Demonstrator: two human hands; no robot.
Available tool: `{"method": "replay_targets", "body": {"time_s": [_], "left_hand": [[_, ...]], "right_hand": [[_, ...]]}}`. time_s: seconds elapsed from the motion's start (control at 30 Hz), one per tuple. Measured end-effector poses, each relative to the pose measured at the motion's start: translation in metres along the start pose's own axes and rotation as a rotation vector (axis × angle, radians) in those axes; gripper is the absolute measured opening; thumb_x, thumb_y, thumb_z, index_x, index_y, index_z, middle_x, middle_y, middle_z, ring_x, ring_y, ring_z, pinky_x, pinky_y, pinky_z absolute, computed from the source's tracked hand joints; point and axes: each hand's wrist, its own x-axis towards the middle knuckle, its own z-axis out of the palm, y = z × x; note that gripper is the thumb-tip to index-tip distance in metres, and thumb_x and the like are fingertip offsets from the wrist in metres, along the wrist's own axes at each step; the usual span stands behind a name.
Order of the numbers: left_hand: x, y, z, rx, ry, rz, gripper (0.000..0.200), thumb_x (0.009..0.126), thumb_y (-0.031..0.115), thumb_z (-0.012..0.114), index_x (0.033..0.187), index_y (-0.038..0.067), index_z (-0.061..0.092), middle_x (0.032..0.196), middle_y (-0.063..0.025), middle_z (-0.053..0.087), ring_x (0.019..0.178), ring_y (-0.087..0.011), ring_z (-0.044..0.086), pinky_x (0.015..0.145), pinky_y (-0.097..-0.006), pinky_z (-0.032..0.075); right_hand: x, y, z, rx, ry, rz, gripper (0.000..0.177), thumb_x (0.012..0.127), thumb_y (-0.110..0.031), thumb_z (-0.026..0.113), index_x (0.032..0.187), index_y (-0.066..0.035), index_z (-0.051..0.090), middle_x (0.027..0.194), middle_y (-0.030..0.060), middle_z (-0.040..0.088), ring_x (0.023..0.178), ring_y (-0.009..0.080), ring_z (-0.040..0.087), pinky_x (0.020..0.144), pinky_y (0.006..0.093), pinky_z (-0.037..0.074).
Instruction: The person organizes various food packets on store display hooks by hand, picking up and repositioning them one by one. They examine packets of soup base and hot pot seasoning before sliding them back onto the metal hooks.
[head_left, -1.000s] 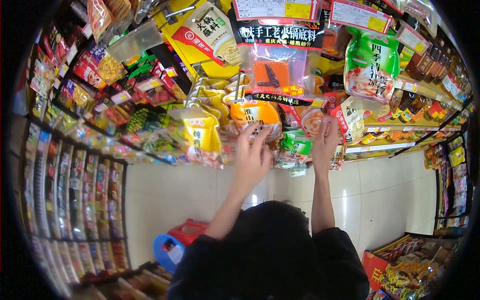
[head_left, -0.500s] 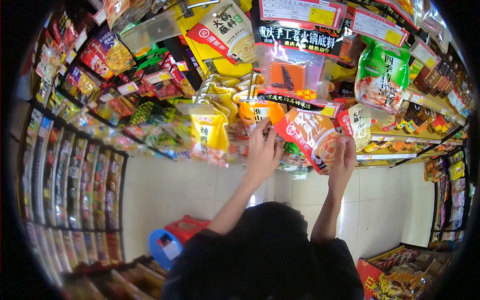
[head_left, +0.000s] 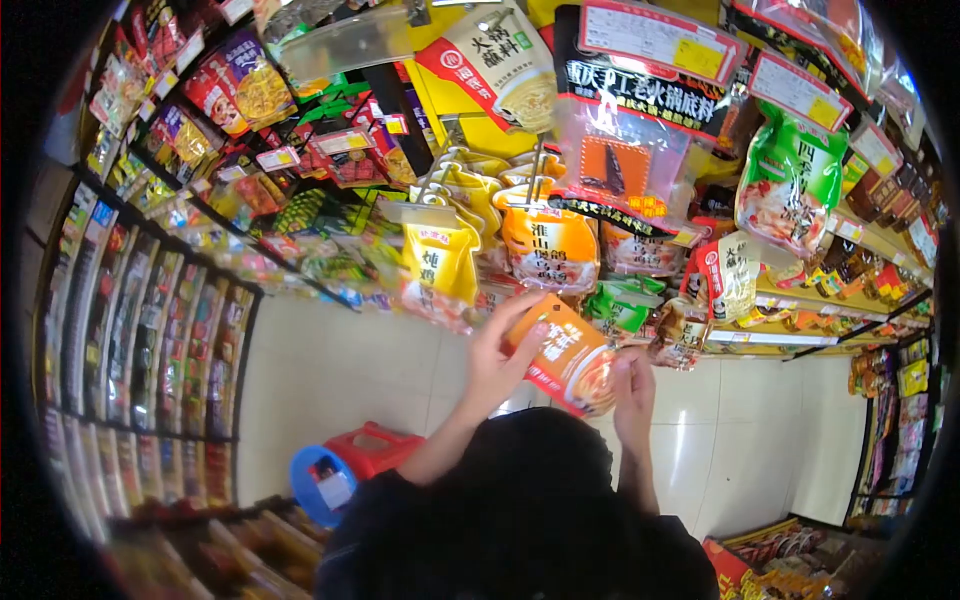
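Note:
An orange seasoning packet (head_left: 568, 352) with white lettering and a picture of food in a bowl is held low in front of my chest, tilted. My left hand (head_left: 498, 352) grips its upper left side, thumb across the front. At the lower right edge, my right hand (head_left: 633, 385) pinches the packet between closed fingers. Just above hang an orange soup-seasoning pouch (head_left: 550, 240) and a yellow soup-seasoning pouch (head_left: 440, 262) on hooks. A green pouch (head_left: 622, 305) and a dark brown pouch (head_left: 680, 335) hang behind and to the right of the packet.
A large hotpot-base bag (head_left: 620, 150) hangs higher on the rack, beneath price tags (head_left: 655, 38). On the tiled floor (head_left: 370, 370) to the left are a red basket (head_left: 375, 440) and a blue round container (head_left: 318, 505). Stocked shelves (head_left: 150, 340) line the left side.
Both hands have drawn the packet down and left, away from the rack towards my body. My left hand has come from the hanging orange pouch onto the packet.

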Motion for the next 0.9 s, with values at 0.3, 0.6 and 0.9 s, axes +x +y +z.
{"method": "replay_targets", "body": {"time_s": [0.3, 0.6, 0.9], "left_hand": [[0.112, 0.107, -0.115, 0.202, -0.043, 0.059, 0.045, 0.093, 0.009, 0.079, 0.136, 0.002, 0.070, 0.127, -0.0062, 0.073, 0.105, -0.0090, 0.068, 0.091, -0.0245, 0.055], [0.235, 0.124, -0.186, -0.327, -0.201, 0.137, 0.054, 0.095, 0.015, 0.079, 0.144, 0.000, 0.059, 0.124, -0.0124, 0.075, 0.102, -0.0165, 0.076, 0.089, -0.0318, 0.064], [0.274, 0.124, -0.188, -0.186, -0.203, 0.265, 0.038, 0.093, -0.004, 0.068, 0.131, -0.003, 0.066, 0.113, -0.0121, 0.077, 0.094, -0.0158, 0.077, 0.085, -0.0311, 0.065]], "right_hand": [[0.014, -0.013, 0.035, 0.184, -0.318, -0.098, 0.034, 0.115, -0.024, 0.045, 0.132, 0.003, 0.055, 0.115, 0.0182, 0.071, 0.103, 0.0252, 0.073, 0.089, 0.0385, 0.060], [0.000, 0.037, 0.004, 0.050, -0.222, 0.073, 0.039, 0.116, -0.028, 0.039, 0.120, 0.004, 0.060, 0.098, 0.0163, 0.073, 0.080, 0.0252, 0.076, 0.076, 0.0351, 0.061], [-0.009, 0.055, 0.003, 0.103, -0.106, 0.132, 0.044, 0.116, -0.034, 0.040, 0.117, 0.005, 0.061, 0.094, 0.0156, 0.070, 0.074, 0.0248, 0.074, 0.070, 0.0347, 0.061]]}}
